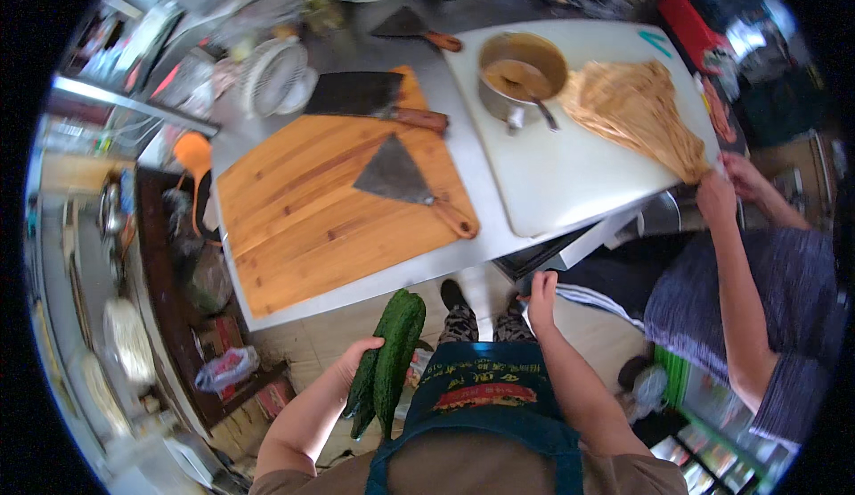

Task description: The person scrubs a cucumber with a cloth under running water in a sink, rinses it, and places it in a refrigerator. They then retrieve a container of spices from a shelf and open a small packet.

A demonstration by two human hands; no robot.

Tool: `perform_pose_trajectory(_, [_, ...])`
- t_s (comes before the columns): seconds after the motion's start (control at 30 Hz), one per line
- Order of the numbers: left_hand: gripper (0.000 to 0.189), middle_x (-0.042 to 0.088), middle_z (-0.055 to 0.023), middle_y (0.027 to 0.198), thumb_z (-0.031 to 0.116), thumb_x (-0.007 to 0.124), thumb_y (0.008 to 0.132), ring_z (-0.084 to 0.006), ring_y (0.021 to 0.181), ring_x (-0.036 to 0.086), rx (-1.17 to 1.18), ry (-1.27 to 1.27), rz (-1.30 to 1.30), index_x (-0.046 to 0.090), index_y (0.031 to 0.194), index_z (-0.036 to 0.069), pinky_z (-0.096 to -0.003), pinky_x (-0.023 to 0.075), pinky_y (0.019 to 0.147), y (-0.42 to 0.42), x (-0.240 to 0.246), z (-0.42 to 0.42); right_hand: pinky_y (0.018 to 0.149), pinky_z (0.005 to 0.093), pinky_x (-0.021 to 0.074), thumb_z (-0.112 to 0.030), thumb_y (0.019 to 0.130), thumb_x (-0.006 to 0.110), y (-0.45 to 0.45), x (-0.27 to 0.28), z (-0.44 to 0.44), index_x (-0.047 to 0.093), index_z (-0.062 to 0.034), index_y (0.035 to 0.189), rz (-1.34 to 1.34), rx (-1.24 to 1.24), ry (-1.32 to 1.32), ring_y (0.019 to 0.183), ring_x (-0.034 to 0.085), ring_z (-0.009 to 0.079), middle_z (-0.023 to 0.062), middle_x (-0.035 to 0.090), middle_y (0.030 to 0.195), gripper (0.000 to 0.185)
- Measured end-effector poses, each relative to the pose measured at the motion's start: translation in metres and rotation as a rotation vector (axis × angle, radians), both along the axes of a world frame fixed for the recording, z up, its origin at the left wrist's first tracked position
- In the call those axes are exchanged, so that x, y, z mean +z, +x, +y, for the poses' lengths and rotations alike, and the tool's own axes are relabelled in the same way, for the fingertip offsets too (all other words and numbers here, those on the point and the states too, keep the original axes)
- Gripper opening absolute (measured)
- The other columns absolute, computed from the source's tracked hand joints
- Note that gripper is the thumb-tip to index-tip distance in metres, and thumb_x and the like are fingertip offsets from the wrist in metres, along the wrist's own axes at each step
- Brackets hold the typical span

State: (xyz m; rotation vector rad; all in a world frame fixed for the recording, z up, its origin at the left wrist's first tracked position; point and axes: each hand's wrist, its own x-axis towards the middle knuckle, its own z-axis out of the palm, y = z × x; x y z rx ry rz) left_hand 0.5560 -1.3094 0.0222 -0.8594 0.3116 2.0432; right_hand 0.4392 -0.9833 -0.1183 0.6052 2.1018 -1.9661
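Several green cucumbers (398, 354) are gripped in my left hand (364, 354), below the front edge of the steel table. My right hand (544, 294) is at the table's front edge beside a dark drawer or door (534, 258); its fingers are curled, and whether they grip anything is unclear. On the table in front of me lies a wooden cutting board (300, 207). A triangular metal scraper (395, 173) with a wooden handle rests on it, and a cleaver (357, 94) lies across its far edge.
A white cutting board (534, 187) holds a pot (521, 80) with a spoon in brown liquid, and a plastic bag (628, 107). Another person's hands (718, 194) touch the bag's end at the right. A second scraper (404, 24) and white baskets (274, 77) stand farther back.
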Motion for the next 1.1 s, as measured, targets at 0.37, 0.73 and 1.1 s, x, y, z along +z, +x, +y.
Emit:
perform_pose_trajectory(0.37, [0.060, 0.051, -0.0184, 0.113, 0.031, 0.056, 0.073, -0.0301, 0.096, 0.055, -0.334, 0.082, -0.059, 0.041, 0.120, -0.004, -0.0431, 0.0439, 0.086, -0.095, -0.031, 0.097, 0.086, 0.0418, 0.0348, -0.021, 0.066, 0.070, 0.064, 0.057, 0.094, 0.037, -0.0005, 0.111, 0.011, 0.042, 0.824, 0.102, 0.041, 0.0347, 0.0203, 0.038, 0.113, 0.058])
perform_pose_trajectory(0.73, [0.063, 0.053, -0.0199, 0.107, 0.035, 0.059, 0.071, -0.0309, 0.090, 0.057, -0.410, 0.039, -0.010, 0.043, 0.117, -0.004, -0.0423, 0.0483, 0.078, -0.133, -0.093, 0.200, 0.100, 0.0445, 0.0278, -0.005, 0.073, 0.061, 0.026, 0.031, 0.113, 0.027, -0.0019, 0.130, 0.009, 0.025, 0.633, 0.122, 0.024, 0.0439, 0.0246, 0.020, 0.133, 0.067])
perform_pose_trajectory(1.1, [0.063, 0.056, -0.0167, 0.099, 0.042, 0.057, 0.068, -0.0269, 0.083, 0.060, -0.411, -0.094, -0.078, 0.047, 0.111, -0.004, -0.0380, 0.0513, 0.071, -0.172, -0.164, 0.257, 0.098, 0.0446, 0.0303, -0.005, 0.071, 0.064, -0.011, -0.057, 0.135, 0.038, -0.0072, 0.125, -0.037, -0.225, 0.796, 0.119, 0.030, 0.0427, 0.0254, 0.022, 0.133, 0.060])
